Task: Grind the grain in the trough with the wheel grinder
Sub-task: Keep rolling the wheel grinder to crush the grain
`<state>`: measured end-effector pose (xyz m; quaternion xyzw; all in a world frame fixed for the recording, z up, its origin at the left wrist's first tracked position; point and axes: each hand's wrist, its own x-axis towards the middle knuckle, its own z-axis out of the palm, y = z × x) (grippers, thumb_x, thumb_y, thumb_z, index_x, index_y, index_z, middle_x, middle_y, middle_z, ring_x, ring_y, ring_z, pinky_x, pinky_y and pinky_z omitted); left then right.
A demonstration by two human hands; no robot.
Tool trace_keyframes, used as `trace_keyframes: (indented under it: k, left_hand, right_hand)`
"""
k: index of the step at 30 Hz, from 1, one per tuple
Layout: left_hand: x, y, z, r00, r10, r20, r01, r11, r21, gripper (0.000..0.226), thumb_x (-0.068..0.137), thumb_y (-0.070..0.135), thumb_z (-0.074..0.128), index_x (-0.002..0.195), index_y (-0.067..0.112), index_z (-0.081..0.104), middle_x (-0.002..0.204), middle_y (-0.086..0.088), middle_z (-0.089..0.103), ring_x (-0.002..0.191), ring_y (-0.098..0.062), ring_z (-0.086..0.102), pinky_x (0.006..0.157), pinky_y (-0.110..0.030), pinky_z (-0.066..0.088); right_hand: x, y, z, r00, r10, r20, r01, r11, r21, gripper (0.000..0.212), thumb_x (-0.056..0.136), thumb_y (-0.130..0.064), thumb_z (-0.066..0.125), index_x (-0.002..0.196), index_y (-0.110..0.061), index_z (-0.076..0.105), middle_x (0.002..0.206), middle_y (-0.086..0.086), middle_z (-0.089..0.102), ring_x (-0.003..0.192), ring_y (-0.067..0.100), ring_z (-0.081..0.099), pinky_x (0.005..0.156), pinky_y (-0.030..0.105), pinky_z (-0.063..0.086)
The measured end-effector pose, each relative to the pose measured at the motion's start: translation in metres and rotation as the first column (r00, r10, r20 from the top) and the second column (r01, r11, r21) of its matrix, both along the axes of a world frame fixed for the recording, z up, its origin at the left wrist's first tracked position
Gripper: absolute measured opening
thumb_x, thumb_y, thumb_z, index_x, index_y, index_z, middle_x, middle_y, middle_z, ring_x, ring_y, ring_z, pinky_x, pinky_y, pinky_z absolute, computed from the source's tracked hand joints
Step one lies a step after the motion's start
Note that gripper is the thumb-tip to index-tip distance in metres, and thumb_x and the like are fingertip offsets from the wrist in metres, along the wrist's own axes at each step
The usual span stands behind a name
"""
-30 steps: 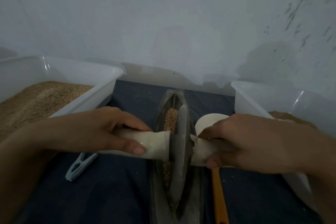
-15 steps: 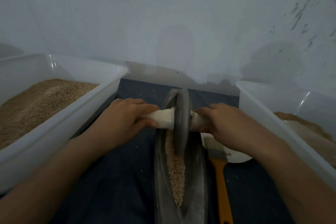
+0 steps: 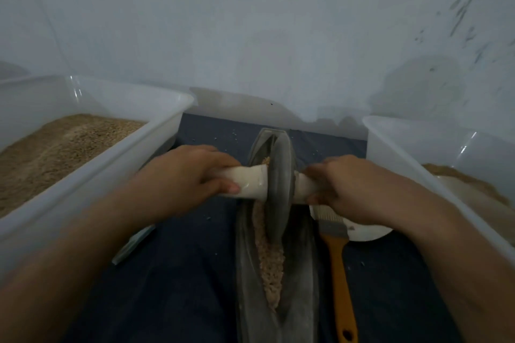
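A long grey boat-shaped trough (image 3: pixel 302 287) lies lengthwise on the dark cloth in front of me. A strip of tan grain (image 3: pixel 271 264) runs along its groove. The grey wheel grinder (image 3: pixel 280 184) stands upright in the far half of the trough, on a pale axle handle (image 3: pixel 252 182). My left hand (image 3: pixel 189 175) grips the left end of the handle. My right hand (image 3: pixel 342 186) grips the right end, hiding most of it.
A clear bin of brown grain (image 3: pixel 69 147) sits at the left; its wall (image 3: pixel 92 189) is close to my left arm. Another clear bin (image 3: pixel 418 164) stands at the right. A brush with an orange handle (image 3: pixel 338 273) and a white dish (image 3: pixel 367 232) lie right of the trough. The wall is just behind.
The wheel rolled from the near part of the trough to its far end, uncovering the grain strip, and has come slightly back toward me. Both hands keep their grip.
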<state>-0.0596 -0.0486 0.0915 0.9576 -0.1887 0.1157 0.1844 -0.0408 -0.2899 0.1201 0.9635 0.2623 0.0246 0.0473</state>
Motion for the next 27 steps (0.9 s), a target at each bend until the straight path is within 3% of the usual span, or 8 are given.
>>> trace_keyframes:
  k: [3, 5, 9, 11, 13, 17, 21, 27]
  left_hand:
    - [0.008, -0.011, -0.016, 0.956, 0.084, 0.283, -0.113, 0.99, 0.088, 0.04, 0.088, 0.034, 0.059, 0.127, 0.025, 0.057, 0.113, 0.001, 0.062, 0.102, -0.021, 0.056, 0.088, -0.033, 0.039]
    - [0.011, -0.012, -0.019, 0.948, 0.077, 0.308, -0.112, 0.989, 0.098, 0.042, 0.088, 0.034, 0.059, 0.128, 0.023, 0.056, 0.114, -0.001, 0.063, 0.103, -0.023, 0.056, 0.09, -0.035, 0.039]
    - [0.007, 0.004, -0.005, 0.994, -0.065, 0.09, 0.068, 0.997, -0.029, 0.039, 0.08, 0.039, 0.065, 0.119, 0.038, 0.059, 0.106, 0.014, 0.063, 0.099, -0.005, 0.057, 0.088, -0.023, 0.042]
    - [-0.002, 0.013, 0.005, 0.976, -0.193, -0.102, 0.181, 0.977, -0.115, 0.034, 0.073, 0.051, 0.063, 0.106, 0.052, 0.06, 0.099, 0.024, 0.064, 0.094, 0.007, 0.057, 0.081, -0.009, 0.041]
    - [-0.009, 0.019, 0.015, 0.92, -0.314, -0.236, 0.273, 0.943, -0.192, 0.034, 0.069, 0.059, 0.061, 0.103, 0.055, 0.063, 0.099, 0.029, 0.065, 0.093, 0.01, 0.059, 0.081, -0.007, 0.042]
    - [-0.014, 0.022, 0.023, 0.86, -0.384, -0.337, 0.327, 0.92, -0.216, 0.034, 0.073, 0.062, 0.061, 0.107, 0.055, 0.061, 0.101, 0.028, 0.066, 0.095, 0.008, 0.061, 0.082, -0.009, 0.042]
    - [-0.007, 0.012, 0.012, 0.964, -0.187, -0.188, 0.17, 0.98, -0.104, 0.038, 0.065, 0.067, 0.051, 0.099, 0.053, 0.062, 0.092, 0.031, 0.063, 0.09, 0.012, 0.056, 0.076, -0.005, 0.04]
    - [0.012, -0.006, -0.022, 0.956, 0.079, 0.283, -0.09, 0.996, 0.025, 0.044, 0.087, 0.037, 0.058, 0.128, 0.024, 0.056, 0.112, -0.001, 0.065, 0.101, -0.024, 0.059, 0.089, -0.036, 0.042]
  right_hand:
    - [0.016, 0.0, -0.014, 0.99, -0.058, 0.126, 0.048, 0.996, 0.081, 0.04, 0.094, -0.026, 0.052, 0.133, -0.027, 0.042, 0.115, 0.001, 0.051, 0.107, 0.018, 0.047, 0.074, 0.025, 0.033]
    - [0.019, 0.0, -0.017, 0.988, -0.057, 0.147, 0.045, 0.996, 0.081, 0.042, 0.095, -0.027, 0.051, 0.134, -0.027, 0.039, 0.118, 0.0, 0.05, 0.109, 0.018, 0.045, 0.078, 0.027, 0.034]
    - [0.002, 0.001, -0.002, 0.998, 0.033, 0.053, -0.032, 0.999, -0.033, 0.036, 0.092, -0.039, 0.052, 0.125, -0.026, 0.046, 0.111, 0.001, 0.055, 0.103, 0.016, 0.05, 0.07, 0.025, 0.031]
    - [-0.014, 0.0, 0.01, 0.995, 0.087, -0.044, -0.089, 0.994, -0.069, 0.019, 0.089, -0.045, 0.055, 0.104, -0.035, 0.05, 0.101, -0.004, 0.056, 0.091, 0.012, 0.052, 0.063, 0.023, 0.033]
    - [-0.031, -0.002, 0.022, 0.981, 0.132, -0.144, -0.14, 0.989, -0.047, 0.017, 0.085, -0.051, 0.057, 0.088, -0.041, 0.044, 0.09, -0.011, 0.054, 0.08, 0.005, 0.051, 0.061, 0.019, 0.036]
    - [-0.04, -0.007, 0.028, 0.97, 0.113, -0.214, -0.12, 0.993, -0.017, 0.033, 0.082, -0.057, 0.056, 0.11, -0.042, 0.05, 0.082, -0.015, 0.051, 0.073, 0.0, 0.05, 0.062, 0.016, 0.038]
    - [-0.018, -0.003, 0.014, 0.986, 0.045, -0.16, -0.048, 0.999, -0.015, 0.032, 0.088, -0.043, 0.056, 0.118, -0.032, 0.051, 0.097, -0.007, 0.057, 0.086, 0.01, 0.054, 0.063, 0.02, 0.039]
    - [0.018, 0.002, -0.019, 0.986, -0.08, 0.144, 0.065, 0.992, 0.104, 0.043, 0.095, -0.032, 0.05, 0.136, -0.026, 0.039, 0.117, 0.003, 0.051, 0.109, 0.019, 0.045, 0.078, 0.028, 0.036]
